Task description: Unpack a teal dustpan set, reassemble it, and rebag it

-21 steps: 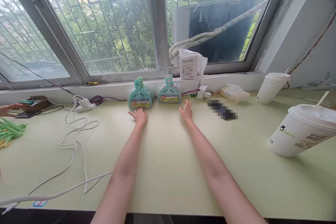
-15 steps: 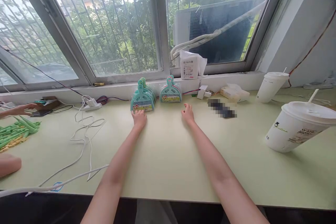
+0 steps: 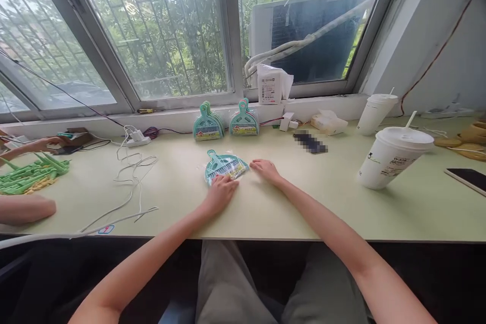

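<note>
fingers of left hand [image 3: 221, 193] rest flat, covering part of the packaged dustpan [image 3: 225, 165]; right hand [image 3: 266, 170] open beside it.

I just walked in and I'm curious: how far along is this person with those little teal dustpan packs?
One teal pack lies flat on the table, away from the rest. The left hand rests on it; the right hand touches its edge. Two upright stacks by the window wall look untouched.
</note>
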